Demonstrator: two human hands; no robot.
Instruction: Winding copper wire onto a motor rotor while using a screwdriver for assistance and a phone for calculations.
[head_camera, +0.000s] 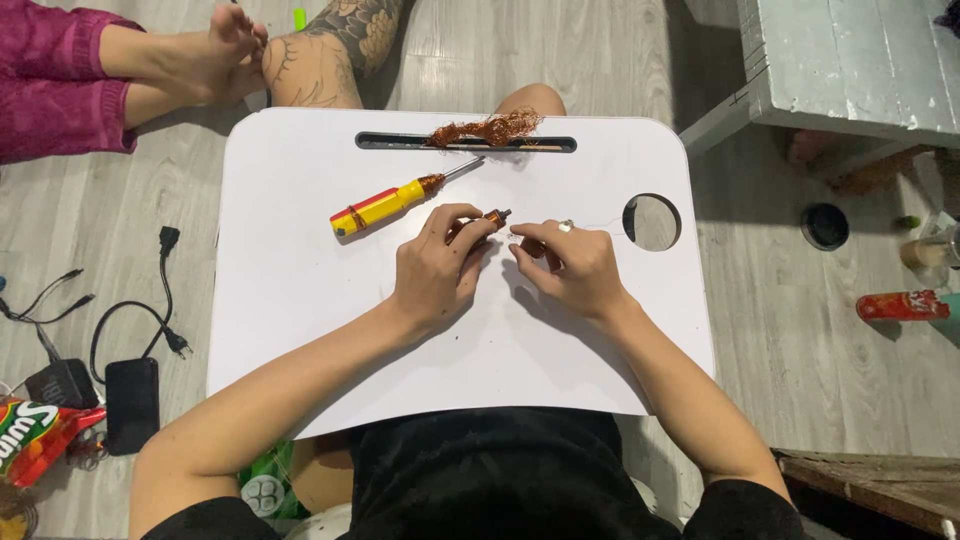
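My left hand (437, 270) rests on a white lap tray (300, 300) and pinches a small copper-wound motor rotor (490, 217) by its body. Just to its right, my right hand (575, 265) has its fingertips closed by the rotor's shaft end, with a thin wire running off to the right; a ring sits on one finger. A yellow and red screwdriver (395, 202) lies on the tray just beyond my left hand. A tangle of loose copper wire (490, 130) lies across the slot at the tray's far edge.
Another person's bare feet (215, 55) and a tattooed leg (330, 55) lie beyond the tray. Cables, a plug and a black power brick (130, 400) sit on the floor at left by a snack bag (35, 435). A grey bench (850, 60) stands far right.
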